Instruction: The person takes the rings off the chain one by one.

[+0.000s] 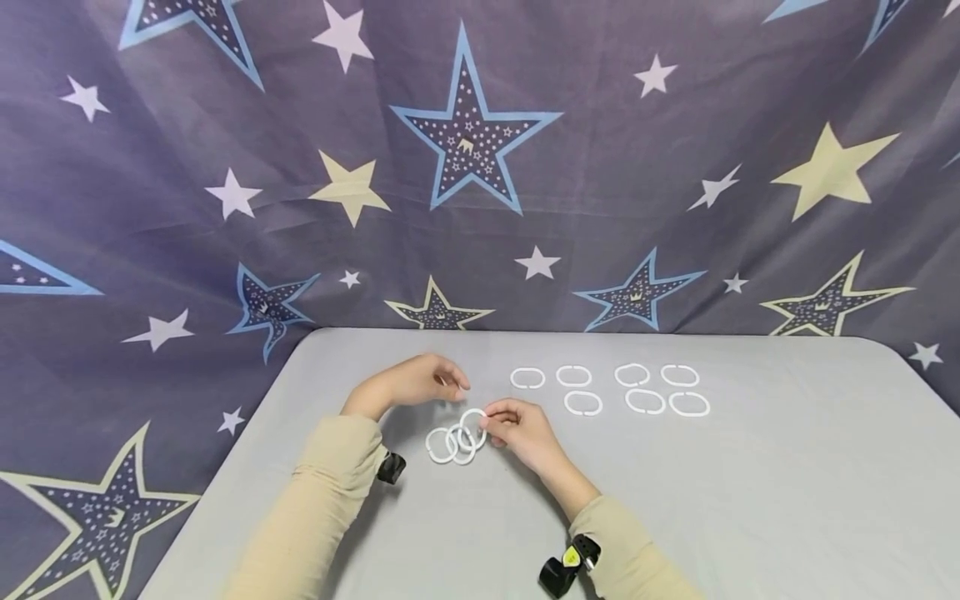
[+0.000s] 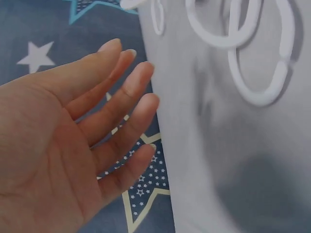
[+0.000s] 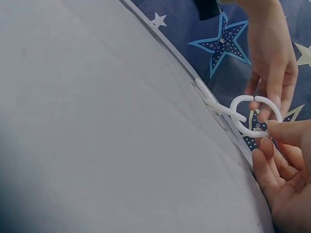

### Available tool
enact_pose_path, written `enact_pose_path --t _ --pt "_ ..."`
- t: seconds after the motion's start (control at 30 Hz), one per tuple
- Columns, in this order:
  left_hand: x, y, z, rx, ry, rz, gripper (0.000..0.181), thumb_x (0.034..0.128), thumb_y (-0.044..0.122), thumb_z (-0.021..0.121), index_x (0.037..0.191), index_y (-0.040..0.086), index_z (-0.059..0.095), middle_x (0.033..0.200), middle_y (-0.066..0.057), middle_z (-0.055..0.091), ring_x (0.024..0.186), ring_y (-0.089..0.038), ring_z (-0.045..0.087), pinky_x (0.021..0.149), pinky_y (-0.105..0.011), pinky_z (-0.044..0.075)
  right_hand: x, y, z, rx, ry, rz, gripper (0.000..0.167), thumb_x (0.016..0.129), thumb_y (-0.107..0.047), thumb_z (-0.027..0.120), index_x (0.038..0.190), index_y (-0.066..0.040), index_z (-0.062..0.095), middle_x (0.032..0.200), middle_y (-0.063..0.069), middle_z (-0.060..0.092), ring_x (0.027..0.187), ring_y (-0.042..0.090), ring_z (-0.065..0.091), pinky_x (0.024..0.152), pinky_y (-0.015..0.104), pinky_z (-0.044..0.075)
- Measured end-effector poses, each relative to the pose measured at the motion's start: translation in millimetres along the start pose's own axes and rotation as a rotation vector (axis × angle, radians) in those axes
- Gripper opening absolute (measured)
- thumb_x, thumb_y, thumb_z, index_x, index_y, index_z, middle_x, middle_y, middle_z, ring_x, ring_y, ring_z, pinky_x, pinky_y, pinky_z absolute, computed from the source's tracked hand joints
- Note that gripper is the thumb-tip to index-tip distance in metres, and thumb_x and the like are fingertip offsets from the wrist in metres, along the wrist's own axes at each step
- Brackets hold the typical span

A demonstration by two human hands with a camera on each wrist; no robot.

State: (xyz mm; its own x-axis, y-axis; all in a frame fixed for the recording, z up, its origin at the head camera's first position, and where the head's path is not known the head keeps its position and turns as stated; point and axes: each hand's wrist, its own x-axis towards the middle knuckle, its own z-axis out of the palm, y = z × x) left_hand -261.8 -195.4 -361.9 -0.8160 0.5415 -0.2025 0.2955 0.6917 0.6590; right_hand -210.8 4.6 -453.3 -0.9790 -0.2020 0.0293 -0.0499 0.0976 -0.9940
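Between the thumb and fingers of my right hand [image 1: 525, 435], a white oval plastic chain link is pinched by its edge. In the right wrist view this link [image 3: 234, 109] is raised and shows a small gap in its rim. It is joined to other white links [image 1: 430, 447], which trail to the left, at least partly on the table. My left hand [image 1: 416, 381] hovers just beyond and left of the chain, fingers relaxed and apart from it. In the left wrist view, the palm and loosely bent fingers hold nothing, and linked rings [image 2: 261, 99] appear at upper right.
Several loose white links [image 1: 583, 394] lie in two rough rows on the grey table [image 1: 787, 483], to the right of my hands. Behind the table hangs a dark star-patterned cloth [image 1: 600, 217]. A black device [image 1: 558, 575] is strapped at my right wrist.
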Motion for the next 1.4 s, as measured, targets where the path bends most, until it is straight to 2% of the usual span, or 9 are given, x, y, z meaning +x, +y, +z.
enact_pose_path --t 0.1,0.23,0.43,0.83,0.93,1.13,1.4 --pt "-8.4 -2.6 5.5 -0.031 0.003 -0.015 0.022 0.0926 0.009 0.068 0.11 -0.005 0.068 0.093 -0.006 0.07 0.085 -0.016 0.063 0.083 -0.033 0.049 -1.3 0.6 0.0 0.012 -0.011 0.002 0.016 0.086 -0.005 0.073 0.096 0.007 0.069 0.074 0.006 0.068 0.058 0.01 0.058 0.054 0.021 0.046" --pt "-18.1 -4.6 11.5 -0.06 0.037 -0.053 0.019 0.0923 0.007 0.067 0.106 -0.005 0.068 0.091 -0.007 0.069 0.083 -0.015 0.061 0.082 -0.034 0.049 -1.2 1.0 -0.2 0.014 -0.008 0.002 0.016 0.086 -0.004 0.073 0.096 0.007 0.069 0.074 0.005 0.068 0.058 0.009 0.058 0.054 0.02 0.046" --pt "-26.7 -7.9 24.5 -0.104 0.059 -0.083 0.017 0.0909 0.006 0.069 0.104 -0.003 0.068 0.091 -0.006 0.067 0.086 -0.017 0.06 0.082 -0.034 0.049 -1.1 1.1 -0.4 0.016 -0.007 -0.006 0.016 0.085 -0.004 0.072 0.096 0.007 0.069 0.075 0.006 0.068 0.058 0.009 0.058 0.054 0.02 0.045" --pt "-29.3 -10.1 44.3 -0.078 0.078 -0.114 0.008 0.0888 0.002 0.07 0.097 0.0 0.07 0.078 -0.001 0.062 0.072 -0.011 0.054 0.071 -0.029 0.047 -1.4 0.1 -0.8 0.024 -0.023 -0.02 0.018 0.086 -0.004 0.072 0.098 0.01 0.068 0.078 0.01 0.069 0.06 0.009 0.059 0.056 0.02 0.047" --pt "-29.4 -9.8 47.5 -0.048 0.094 -0.113 0.005 0.0884 0.003 0.071 0.093 0.002 0.07 0.077 0.0 0.061 0.07 -0.011 0.054 0.069 -0.029 0.047 -1.4 0.7 -1.0 0.024 -0.017 -0.014 0.018 0.086 -0.003 0.072 0.098 0.01 0.068 0.078 0.011 0.069 0.059 0.009 0.058 0.056 0.02 0.047" --pt "-29.8 -14.8 50.4 -0.005 0.126 -0.148 0.004 0.0884 0.009 0.073 0.087 0.007 0.069 0.074 0.002 0.06 0.067 -0.011 0.054 0.066 -0.029 0.046 -2.4 2.9 0.6 0.015 -0.021 0.003 0.017 0.086 -0.004 0.073 0.097 0.008 0.069 0.075 0.006 0.068 0.059 0.009 0.059 0.055 0.02 0.047" --pt "-27.9 -16.9 48.7 -0.022 0.141 -0.094 0.005 0.0884 0.011 0.073 0.088 0.008 0.07 0.073 0.001 0.064 0.068 -0.012 0.057 0.07 -0.031 0.047 -0.5 2.2 -1.8 0.004 -0.006 -0.018 0.016 0.086 -0.004 0.072 0.096 0.008 0.068 0.072 0.003 0.067 0.056 0.008 0.058 0.053 0.02 0.045"
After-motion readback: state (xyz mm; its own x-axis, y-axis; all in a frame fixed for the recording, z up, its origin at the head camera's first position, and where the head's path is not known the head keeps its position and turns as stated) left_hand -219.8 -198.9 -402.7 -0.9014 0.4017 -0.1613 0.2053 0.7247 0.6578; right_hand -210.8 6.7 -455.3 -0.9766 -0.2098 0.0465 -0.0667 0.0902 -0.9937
